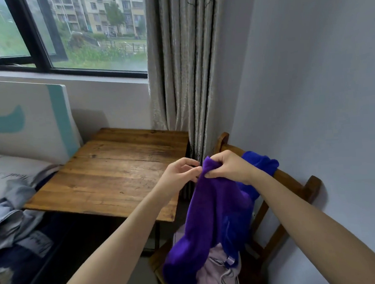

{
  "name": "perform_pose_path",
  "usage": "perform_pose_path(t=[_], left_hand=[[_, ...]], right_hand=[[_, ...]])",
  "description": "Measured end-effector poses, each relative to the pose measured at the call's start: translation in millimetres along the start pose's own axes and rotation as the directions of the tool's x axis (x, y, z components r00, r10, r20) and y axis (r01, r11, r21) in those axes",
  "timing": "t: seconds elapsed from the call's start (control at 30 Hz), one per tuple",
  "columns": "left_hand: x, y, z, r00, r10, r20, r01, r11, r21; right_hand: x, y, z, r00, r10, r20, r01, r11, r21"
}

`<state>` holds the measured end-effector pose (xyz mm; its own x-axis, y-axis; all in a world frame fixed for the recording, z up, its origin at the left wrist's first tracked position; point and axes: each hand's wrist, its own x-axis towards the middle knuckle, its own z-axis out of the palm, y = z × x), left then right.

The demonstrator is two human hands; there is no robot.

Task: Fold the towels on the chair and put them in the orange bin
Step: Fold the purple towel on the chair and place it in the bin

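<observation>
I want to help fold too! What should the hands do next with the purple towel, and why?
Probably draw the left hand leftward along the top edge to spread it: the purple towel hangs bunched from the right hand.

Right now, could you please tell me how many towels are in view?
2: a purple towel pinched by the left hand and right hand, and a blue towel draped over the chair back. A pale lilac cloth on the seat may be another.
</observation>
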<state>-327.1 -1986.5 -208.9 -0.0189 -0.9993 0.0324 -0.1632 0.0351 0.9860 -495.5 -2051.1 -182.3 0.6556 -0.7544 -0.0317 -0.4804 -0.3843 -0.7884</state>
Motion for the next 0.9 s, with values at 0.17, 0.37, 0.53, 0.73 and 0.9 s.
perform_pose_path(t=[0.17,0.37,0.53,0.73,0.9], left_hand=[[3.2,0.2,2.0,0.999,-0.030,-0.041,0.036,0.990,0.140],[9.3,-4.2,2.0,0.998,-0.044,-0.034,0.049,0.988,0.146],[12.1,-8.8,3.0,0.999,-0.001,-0.038,0.006,0.994,0.110],[8.1,-9.4,-13.7,0.996,0.084,-0.024,-0.083,0.995,0.048],[10.6,-7.3,-54.3,0.974,0.162,-0.158,-0.131,0.973,0.189]], right_hand=[[4.6,8.1,11.0,0.997,0.059,0.051,-0.059,0.998,-0.011],[3.9,15.9,19.8,0.991,0.101,0.091,-0.106,0.993,0.045],[1.8,26.7,23.8,0.991,0.103,0.087,-0.112,0.988,0.107],[-5.7,57.7,25.8,0.969,0.181,0.169,-0.203,0.971,0.124],[-22.3,97.7,10.2,0.931,0.311,0.190,-0.325,0.944,0.049]])
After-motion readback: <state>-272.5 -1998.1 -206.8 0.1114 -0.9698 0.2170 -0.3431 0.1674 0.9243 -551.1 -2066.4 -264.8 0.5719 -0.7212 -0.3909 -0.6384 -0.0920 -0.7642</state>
